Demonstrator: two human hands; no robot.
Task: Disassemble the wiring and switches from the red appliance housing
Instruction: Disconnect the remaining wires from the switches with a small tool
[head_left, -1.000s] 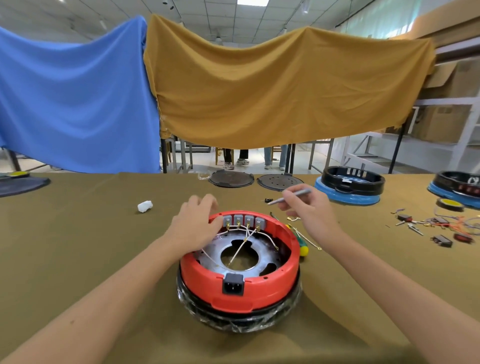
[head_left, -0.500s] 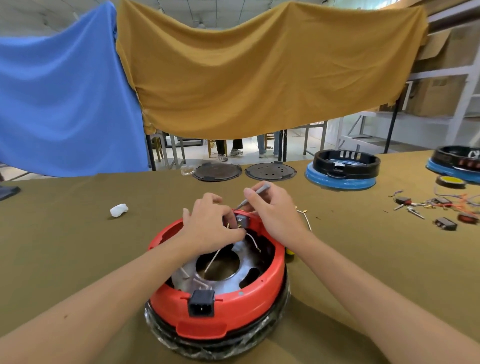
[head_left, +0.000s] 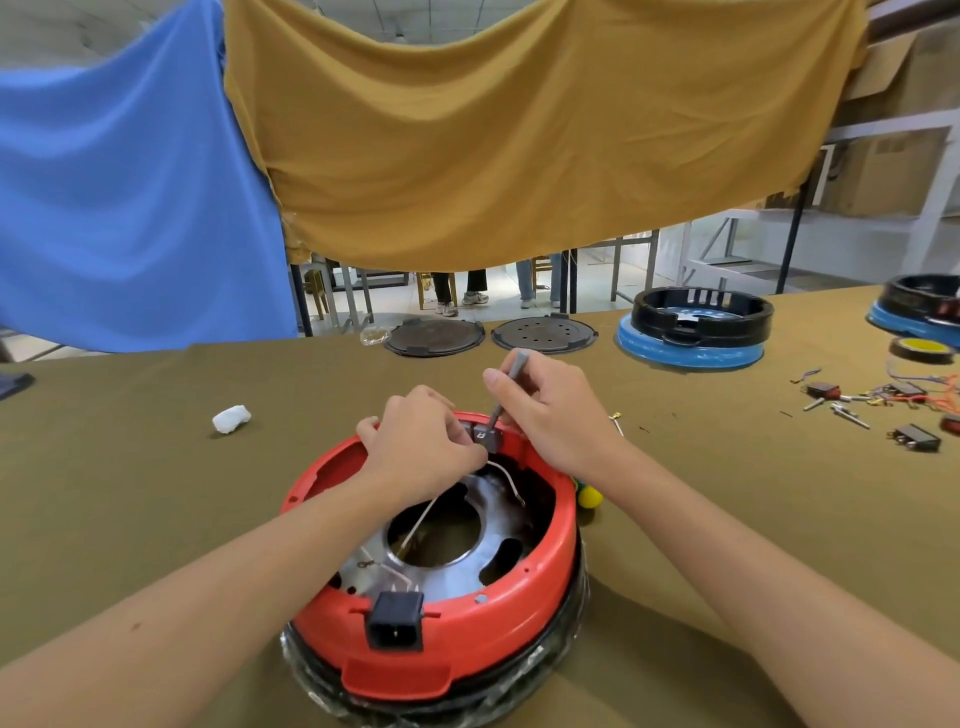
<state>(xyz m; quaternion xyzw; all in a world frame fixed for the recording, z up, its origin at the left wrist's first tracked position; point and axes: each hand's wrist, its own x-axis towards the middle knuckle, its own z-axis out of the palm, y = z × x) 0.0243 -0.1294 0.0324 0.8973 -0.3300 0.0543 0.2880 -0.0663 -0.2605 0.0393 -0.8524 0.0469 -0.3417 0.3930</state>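
Observation:
The round red housing (head_left: 457, 639) sits in front of me on the olive table, with a metal plate (head_left: 457, 577) and a black power socket (head_left: 395, 621) at its near wall. My left hand (head_left: 421, 452) grips the far rim over the row of switches, hiding most of them. One grey switch (head_left: 487, 435) shows beside its fingers. My right hand (head_left: 550, 410) holds a thin grey tool (head_left: 506, 387) whose tip touches that switch. White wires (head_left: 511, 480) run from the switches down across the plate.
A white wad (head_left: 231, 418) lies at left. Two dark round plates (head_left: 435, 338) rest at the far edge. A black and blue housing (head_left: 696, 325) stands at right, with removed switches and wires (head_left: 883, 400) scattered beyond. A yellow-tipped screwdriver (head_left: 589, 496) peeks out beside the red housing.
My head tilted down and closer. My right hand brought the tool from above the table down to the switch row, and my left hand closed over the switches.

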